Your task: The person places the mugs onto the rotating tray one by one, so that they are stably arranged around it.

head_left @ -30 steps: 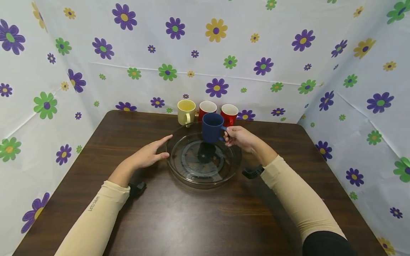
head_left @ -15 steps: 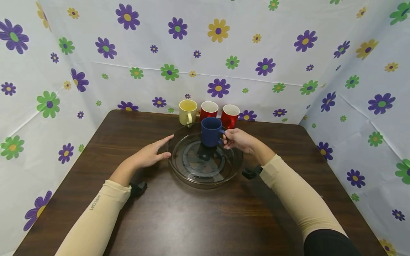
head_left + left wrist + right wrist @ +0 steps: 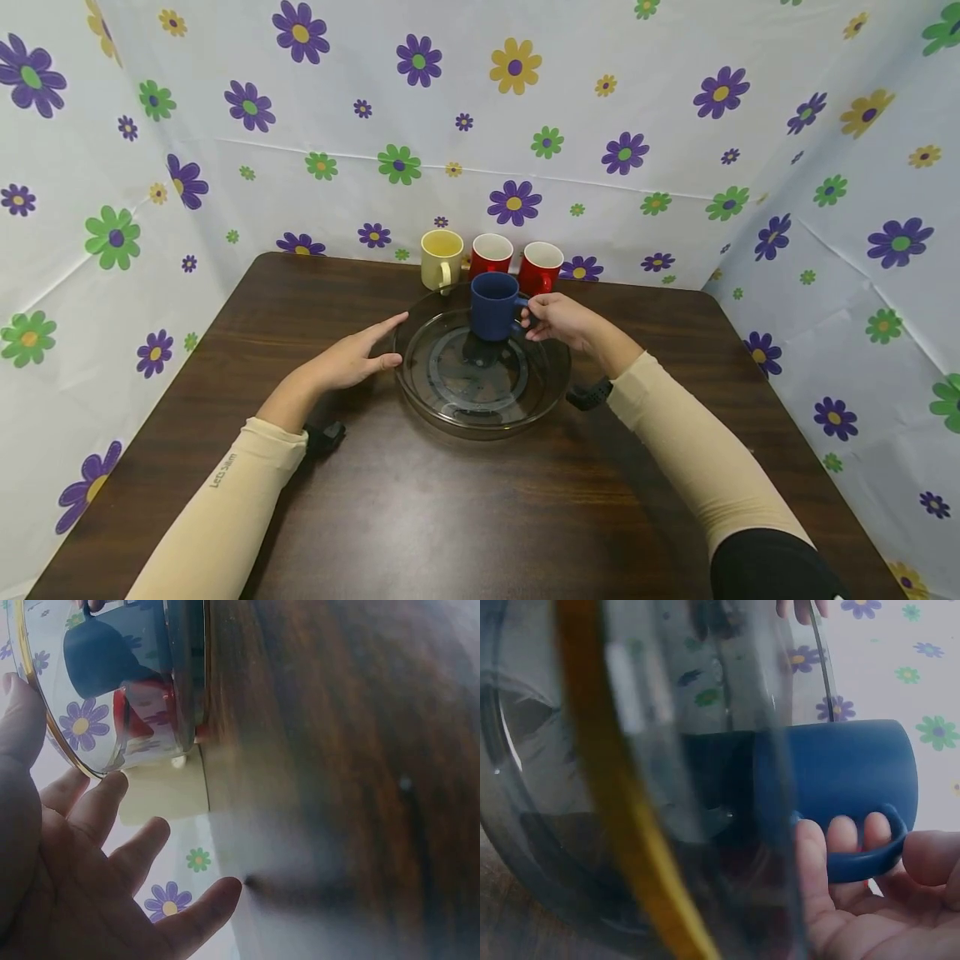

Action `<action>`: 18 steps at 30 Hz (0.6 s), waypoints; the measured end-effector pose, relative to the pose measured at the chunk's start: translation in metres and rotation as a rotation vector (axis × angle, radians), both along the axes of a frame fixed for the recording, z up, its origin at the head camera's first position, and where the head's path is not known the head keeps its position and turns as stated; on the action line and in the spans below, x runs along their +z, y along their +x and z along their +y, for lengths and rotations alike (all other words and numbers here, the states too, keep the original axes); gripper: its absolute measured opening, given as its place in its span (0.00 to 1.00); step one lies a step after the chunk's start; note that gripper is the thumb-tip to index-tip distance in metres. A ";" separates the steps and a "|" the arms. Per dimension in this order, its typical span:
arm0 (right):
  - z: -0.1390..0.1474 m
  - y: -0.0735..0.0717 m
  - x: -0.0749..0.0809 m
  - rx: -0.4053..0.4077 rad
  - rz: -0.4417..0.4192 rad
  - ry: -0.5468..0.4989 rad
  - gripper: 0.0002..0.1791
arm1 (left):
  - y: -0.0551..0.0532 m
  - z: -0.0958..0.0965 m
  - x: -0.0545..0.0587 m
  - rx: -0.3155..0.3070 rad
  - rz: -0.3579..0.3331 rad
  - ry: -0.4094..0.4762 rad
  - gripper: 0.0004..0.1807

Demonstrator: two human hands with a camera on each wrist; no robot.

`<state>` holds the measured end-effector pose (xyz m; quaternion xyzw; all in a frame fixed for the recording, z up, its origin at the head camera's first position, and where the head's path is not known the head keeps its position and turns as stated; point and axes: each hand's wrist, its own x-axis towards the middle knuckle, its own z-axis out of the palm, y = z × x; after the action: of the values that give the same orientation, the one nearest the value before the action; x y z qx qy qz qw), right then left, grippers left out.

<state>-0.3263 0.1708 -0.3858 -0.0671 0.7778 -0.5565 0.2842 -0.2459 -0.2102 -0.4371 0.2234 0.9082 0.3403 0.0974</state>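
A blue mug [image 3: 492,310] stands upright within the round see-through glass bowl [image 3: 480,410], near its back right side. My right hand [image 3: 564,321] grips the mug by its handle; in the right wrist view its fingers [image 3: 843,834] pass through the handle's loop. Whether the mug's base touches the bowl's floor, I cannot tell. On the bowl's left side my left hand [image 3: 345,360] rests against the rim, its fingers spread and fairly straight. Through the glass, the left wrist view shows the mug [image 3: 112,656] above the spread left hand [image 3: 82,855].
Behind the bowl stand a yellow mug [image 3: 437,265] and two red mugs with white insides, one left [image 3: 486,265] and one right [image 3: 538,271]. They line the back edge of the dark wooden table [image 3: 465,517]. A flower-print curtain [image 3: 315,200] surrounds the table.
The blue mug has come down a little into the bowl, then stayed put over the last half second. My right hand has shifted slightly at the handle. My left hand stays at the rim.
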 end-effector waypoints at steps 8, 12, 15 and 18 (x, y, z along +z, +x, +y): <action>-0.002 -0.004 0.001 -0.011 -0.001 0.025 0.23 | 0.000 0.000 -0.001 -0.001 0.001 0.008 0.41; -0.004 -0.007 -0.001 -0.014 0.021 0.037 0.21 | 0.001 0.001 -0.001 -0.001 0.001 0.009 0.41; -0.006 -0.009 -0.001 -0.006 0.052 0.070 0.20 | 0.000 0.001 -0.001 0.000 0.005 0.009 0.41; -0.008 -0.009 0.000 0.001 0.080 0.108 0.20 | 0.000 0.001 -0.002 0.002 0.003 0.013 0.41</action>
<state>-0.3354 0.1625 -0.3856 -0.0743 0.8175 -0.5104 0.2564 -0.2460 -0.2088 -0.4387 0.2237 0.9064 0.3458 0.0941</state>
